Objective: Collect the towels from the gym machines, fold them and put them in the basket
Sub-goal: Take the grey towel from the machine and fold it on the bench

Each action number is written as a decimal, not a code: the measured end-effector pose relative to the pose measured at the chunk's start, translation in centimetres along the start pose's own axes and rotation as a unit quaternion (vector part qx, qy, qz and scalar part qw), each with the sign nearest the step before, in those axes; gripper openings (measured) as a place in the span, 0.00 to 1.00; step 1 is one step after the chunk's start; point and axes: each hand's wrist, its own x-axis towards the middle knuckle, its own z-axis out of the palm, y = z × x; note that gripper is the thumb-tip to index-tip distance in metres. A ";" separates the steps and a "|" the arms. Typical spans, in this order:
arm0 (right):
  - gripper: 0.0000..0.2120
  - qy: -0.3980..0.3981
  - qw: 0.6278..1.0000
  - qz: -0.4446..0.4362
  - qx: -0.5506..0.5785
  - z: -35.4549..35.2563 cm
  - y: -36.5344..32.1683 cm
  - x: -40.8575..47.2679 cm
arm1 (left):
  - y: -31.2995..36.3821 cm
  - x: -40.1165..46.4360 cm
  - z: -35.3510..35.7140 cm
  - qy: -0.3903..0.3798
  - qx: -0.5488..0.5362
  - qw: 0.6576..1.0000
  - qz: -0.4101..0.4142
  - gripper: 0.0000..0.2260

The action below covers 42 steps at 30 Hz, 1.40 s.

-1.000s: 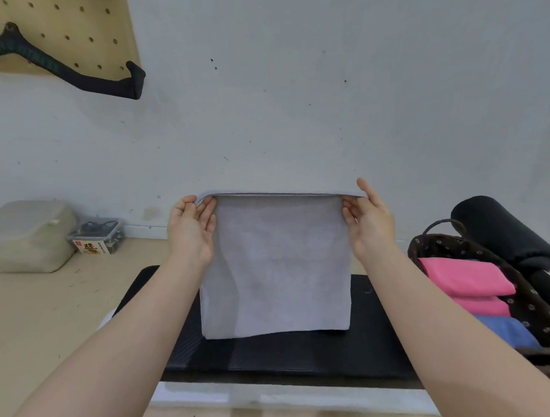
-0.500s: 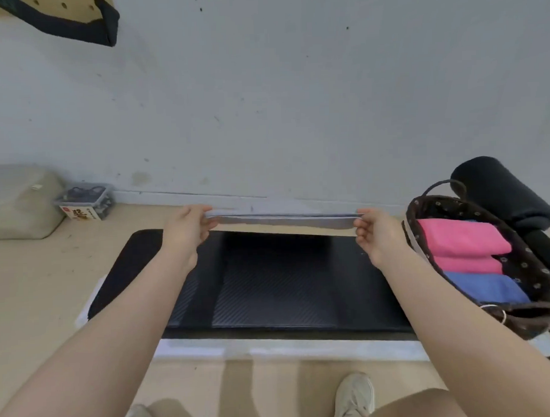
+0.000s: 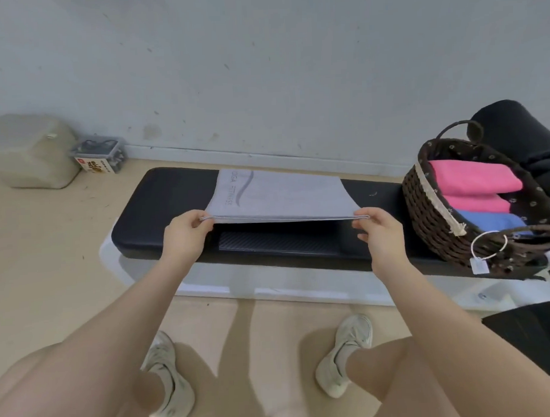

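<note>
Both grips pinched on grey towel (image 3: 282,194) corners, left hand (image 3: 187,231), right hand (image 3: 379,232), far edge on table (image 3: 161,212). Basket (image 3: 436,221) already holds folded towels; you've this fold left, then basket.

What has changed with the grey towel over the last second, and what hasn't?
The folded grey towel, hanging upright a second ago, was swung down flat over the black padded bench. The left hand and right hand keep pinching its near corners. The dark wicker basket of towels is unchanged.

Soft, even indoor light; faint shadows under the bench (image 3: 174,212); wide-angle bending and slight blur at edges.
</note>
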 end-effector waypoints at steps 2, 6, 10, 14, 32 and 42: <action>0.13 0.007 0.996 -0.072 -0.057 -0.2 0.8 -0.7 | -0.9 -0.5 -0.1 0.010 0.060 0.997 0.037 0.08; 0.14 -0.057 0.973 -0.190 -0.119 -0.8 1.1 -1.8 | -0.5 -1.5 -1.6 -0.077 0.104 0.982 0.138 0.07; 0.16 -0.039 0.973 -0.184 -0.133 -1.7 0.3 -1.7 | 0.2 -2.3 -3.0 -0.116 0.048 0.981 0.149 0.06; 0.14 -0.035 0.981 -0.128 -0.139 -1.8 0.6 -1.1 | 0.0 -2.5 -2.6 -0.116 0.023 0.984 0.131 0.05; 0.08 0.021 0.998 -0.060 -0.019 0.5 -0.2 6.5 | 4.3 5.6 2.0 -0.033 -0.108 0.988 0.106 0.05; 0.11 0.030 0.953 -0.037 -0.299 2.5 0.7 11.5 | 4.3 10.7 6.1 -0.014 0.048 0.992 0.114 0.08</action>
